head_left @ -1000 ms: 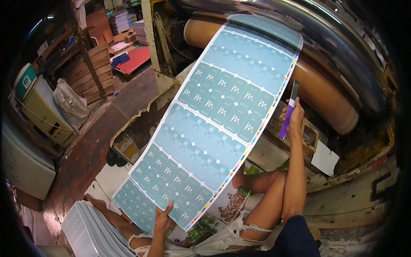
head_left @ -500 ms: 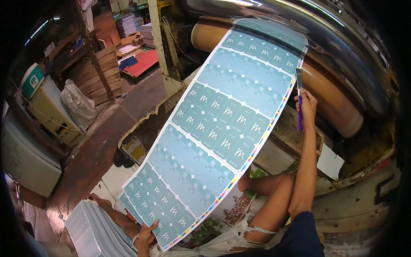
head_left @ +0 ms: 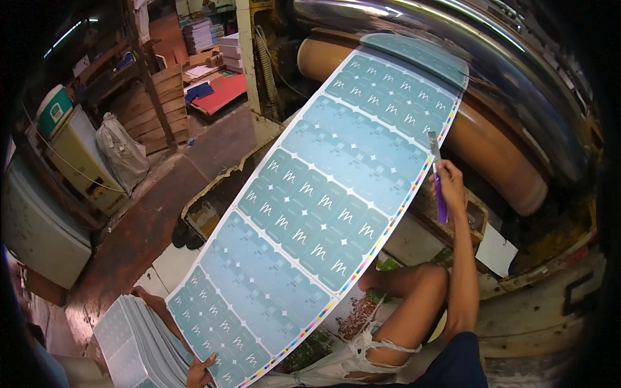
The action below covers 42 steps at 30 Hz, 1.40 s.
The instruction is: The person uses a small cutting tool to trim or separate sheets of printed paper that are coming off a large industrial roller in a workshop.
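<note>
A long printed sheet point(head_left: 323, 207), teal and pale blue with repeated white script letters and a coloured strip along its right edge, slopes from a shiny metal roller point(head_left: 414, 19) down toward me. My left hand point(head_left: 200, 370) pinches its lower edge, thumb on top. At the sheet's right edge, my right hand point(head_left: 451, 184) is closed round a purple-handled utility knife point(head_left: 441, 204). The knife's blade points up and overlaps the edge; whether it touches the paper I cannot tell. The sheet's upper end curves against the roller.
A brown roller point(head_left: 498, 155) lies below the metal one. To the lower left is a stack of similar printed sheets point(head_left: 123, 343). Beyond the floor stand a white sack point(head_left: 121, 152), a teal-and-white cooler point(head_left: 55, 111) and a red board point(head_left: 220, 95). A worn machine ledge point(head_left: 220, 184) runs beneath the sheet.
More of the sheet has come off the roller toward me. My left hand has drawn its lower end down and left; my right hand and the knife have moved down along its edge.
</note>
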Tool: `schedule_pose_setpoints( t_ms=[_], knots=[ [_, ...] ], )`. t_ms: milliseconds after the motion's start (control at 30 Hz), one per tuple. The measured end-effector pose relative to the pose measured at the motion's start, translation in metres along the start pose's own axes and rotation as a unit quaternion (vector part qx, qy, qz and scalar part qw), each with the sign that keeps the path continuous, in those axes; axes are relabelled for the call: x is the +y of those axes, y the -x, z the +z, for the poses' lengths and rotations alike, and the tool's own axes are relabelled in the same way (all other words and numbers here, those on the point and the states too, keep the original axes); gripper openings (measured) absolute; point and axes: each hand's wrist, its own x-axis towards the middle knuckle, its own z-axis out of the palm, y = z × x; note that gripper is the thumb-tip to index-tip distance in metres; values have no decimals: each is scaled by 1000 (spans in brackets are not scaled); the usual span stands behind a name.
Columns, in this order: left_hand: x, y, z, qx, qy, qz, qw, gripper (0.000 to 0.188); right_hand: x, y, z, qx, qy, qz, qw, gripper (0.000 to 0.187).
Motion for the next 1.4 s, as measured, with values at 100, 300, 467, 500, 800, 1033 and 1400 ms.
schedule_pose_setpoints(
  t_ms=[100,300,467,500,800,1033,1400],
  knots=[
    [3,12,8,13,5,15,1000,55,5,9,2,-29,-35,45,998,25],
    [4,14,-24,63,3,11,998,53,-14,27,6,90,136,-86,983,22],
    [-1,29,-6,101,27,38,994,49,-21,-6,-9,117,408,-391,817,61],
    [1,36,-5,82,37,41,995,48,-22,-14,-13,117,404,-393,818,61],
    [-26,69,-1,161,55,106,980,58,-54,-75,-41,-220,480,-365,767,56],
    [-28,76,-40,209,27,64,975,56,-76,-78,-54,-111,275,-216,930,35],
    [-36,-56,-293,163,-2,114,980,38,-109,328,202,-100,298,-230,921,33]
  ],
)
